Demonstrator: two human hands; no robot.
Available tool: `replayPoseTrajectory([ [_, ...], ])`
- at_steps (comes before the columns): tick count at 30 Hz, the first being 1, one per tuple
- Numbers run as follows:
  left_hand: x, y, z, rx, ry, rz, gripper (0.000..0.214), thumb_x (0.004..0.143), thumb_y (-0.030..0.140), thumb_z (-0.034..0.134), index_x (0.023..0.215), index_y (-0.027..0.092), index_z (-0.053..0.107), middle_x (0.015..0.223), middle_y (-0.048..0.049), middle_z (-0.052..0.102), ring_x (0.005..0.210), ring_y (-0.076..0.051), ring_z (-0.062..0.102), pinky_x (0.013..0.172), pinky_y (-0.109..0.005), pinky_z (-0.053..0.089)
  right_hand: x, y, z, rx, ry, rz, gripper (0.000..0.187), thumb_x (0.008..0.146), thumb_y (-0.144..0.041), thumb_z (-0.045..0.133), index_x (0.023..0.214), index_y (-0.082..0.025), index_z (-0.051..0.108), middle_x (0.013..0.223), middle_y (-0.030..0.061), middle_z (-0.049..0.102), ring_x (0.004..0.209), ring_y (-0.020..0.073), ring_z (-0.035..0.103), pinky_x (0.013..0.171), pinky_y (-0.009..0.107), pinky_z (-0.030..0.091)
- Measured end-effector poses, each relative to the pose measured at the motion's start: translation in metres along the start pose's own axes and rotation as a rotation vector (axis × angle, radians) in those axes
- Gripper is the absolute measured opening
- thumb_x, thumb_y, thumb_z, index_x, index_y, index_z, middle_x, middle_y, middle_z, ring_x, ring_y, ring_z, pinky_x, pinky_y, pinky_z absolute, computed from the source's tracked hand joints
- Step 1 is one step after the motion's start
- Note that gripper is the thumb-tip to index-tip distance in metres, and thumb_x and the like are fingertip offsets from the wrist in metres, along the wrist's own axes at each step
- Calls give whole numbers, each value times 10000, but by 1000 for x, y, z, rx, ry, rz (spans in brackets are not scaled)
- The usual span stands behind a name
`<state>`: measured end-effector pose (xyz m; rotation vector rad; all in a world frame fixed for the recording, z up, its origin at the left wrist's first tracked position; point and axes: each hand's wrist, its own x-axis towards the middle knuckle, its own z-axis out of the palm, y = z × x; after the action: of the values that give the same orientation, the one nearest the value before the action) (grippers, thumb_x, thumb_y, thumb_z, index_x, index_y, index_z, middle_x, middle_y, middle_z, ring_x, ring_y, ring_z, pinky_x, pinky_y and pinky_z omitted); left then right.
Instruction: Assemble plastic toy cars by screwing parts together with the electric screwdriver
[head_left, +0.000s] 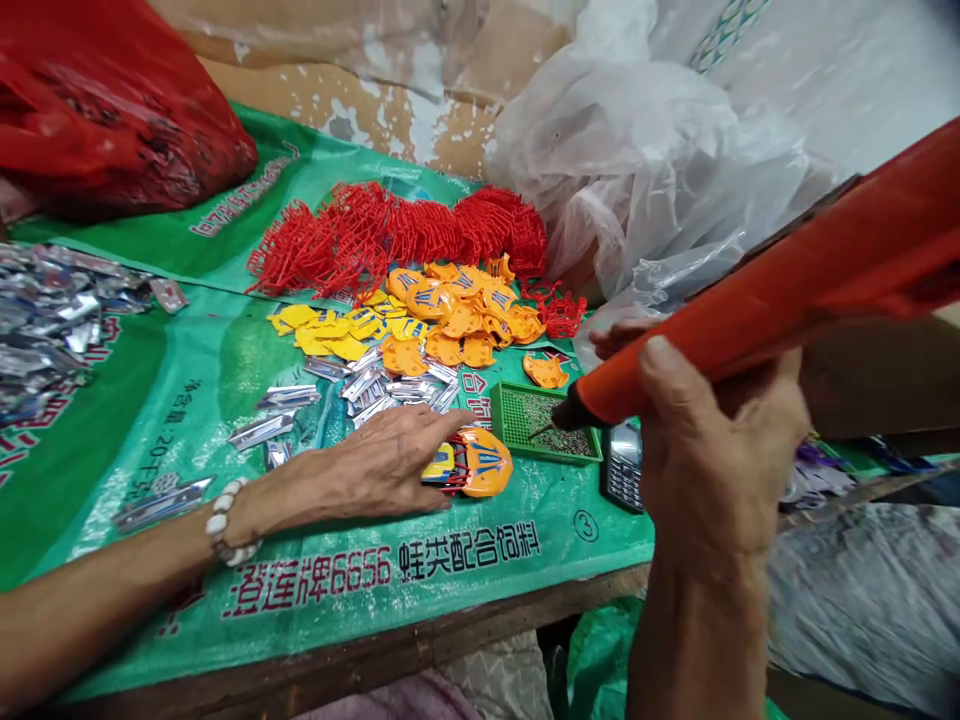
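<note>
My left hand [375, 465] is closed around a toy car [486, 462] with an orange front, a yellow panel and red frame parts, held down on the green sheet [315, 590]. In my right hand [705, 450] is a red electric screwdriver [720, 310], gripped round its body and tilted down to the left. The tip of its thin bit reaches into a small green tray [501, 420] of tiny metal screws [562, 438]. Whether a screw sits on the bit is too small to tell.
Behind lie orange car shells [457, 300], yellow panels [330, 330], silver pieces [367, 388] and heaped red frames [420, 235]. A dark phone-like keypad device [622, 468] lies beside the tray. More silver parts [52, 320], a red bag [112, 110] and clear plastic bags [660, 140] surround these.
</note>
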<state>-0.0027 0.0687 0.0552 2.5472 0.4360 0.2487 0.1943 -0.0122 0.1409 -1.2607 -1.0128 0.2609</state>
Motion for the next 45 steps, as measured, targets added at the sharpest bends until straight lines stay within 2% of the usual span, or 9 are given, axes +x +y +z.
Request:
replayPoseTrajectory([
  [3, 5, -2, -4, -86, 55, -103, 765, 815, 386, 732, 1454, 225, 344, 1273, -118, 613, 1071, -281, 634, 902, -420, 523, -20, 10, -9, -105, 99, -12, 583, 786, -268, 753, 1305, -307, 490, 1189, 27, 611, 1111, 189, 606, 1017, 382, 460],
  [6, 10, 0, -11, -212, 158, -203, 781, 770, 433, 763, 1425, 231, 387, 1281, -111, 627, 1061, -286, 654, 875, -426, 547, -50, 22, -17, -143, 326, 58, 423, 791, -292, 750, 1183, -263, 592, 1091, 28, 649, 1008, 175, 630, 929, 345, 491],
  [12, 14, 8, -6, -416, 281, -280, 575, 898, 485, 592, 1381, 205, 454, 1255, -119, 662, 1086, -254, 661, 883, -405, 571, -95, 46, 3, 162, -136, 701, 416, 808, -531, 682, 1009, -167, 684, 893, 86, 726, 700, 185, 661, 663, 323, 547],
  [21, 15, 6, -7, -488, 237, -293, 666, 1048, 405, -10, 1400, 180, 509, 1194, -132, 698, 1132, -230, 647, 902, -424, 571, -89, 45, 31, 508, -106, 775, 278, 780, -390, 754, 970, -188, 729, 975, 68, 746, 801, 185, 676, 653, 272, 536],
  [27, 16, 2, -8, -638, 276, -337, 553, 1046, 484, 214, 1371, 160, 523, 1230, -137, 677, 1136, -260, 648, 922, -461, 560, -86, 47, 28, 648, 42, 866, 210, 669, -272, 846, 850, -229, 749, 898, 6, 758, 701, 114, 672, 619, 201, 537],
  [31, 14, -1, -6, -659, 172, -231, 526, 1021, 404, 406, 1488, 176, 320, 1267, -161, 652, 1124, -258, 655, 853, -416, 585, -79, 49, 28, 663, 42, 920, 293, 604, -313, 868, 866, -261, 750, 880, 4, 767, 686, 155, 692, 658, 274, 571],
  [35, 9, -5, -12, -572, 179, -154, 814, 944, 418, 586, 1552, 225, 79, 1351, -189, 581, 1132, -266, 648, 877, -440, 571, -67, 49, 23, 579, -91, 930, 342, 606, -381, 854, 904, -247, 755, 855, 23, 768, 665, 177, 696, 637, 292, 567],
  [39, 2, 3, -28, -189, 208, 89, 1073, 769, 504, 781, 1557, 274, 91, 1508, -183, 394, 1339, -341, 451, 1052, -521, 447, -54, 49, 17, 503, -388, 941, 297, 647, -342, 833, 888, -182, 765, 816, 49, 755, 669, 168, 688, 642, 266, 541],
  [45, -9, 21, -23, 10, 12, 121, 769, 902, 378, 661, 1525, 261, 225, 1135, -69, 626, 986, -233, 629, 867, -373, 525, -41, 49, 18, 354, -733, 869, 252, 595, -337, 860, 735, -155, 756, 707, 18, 713, 647, 137, 622, 612, 234, 482],
])
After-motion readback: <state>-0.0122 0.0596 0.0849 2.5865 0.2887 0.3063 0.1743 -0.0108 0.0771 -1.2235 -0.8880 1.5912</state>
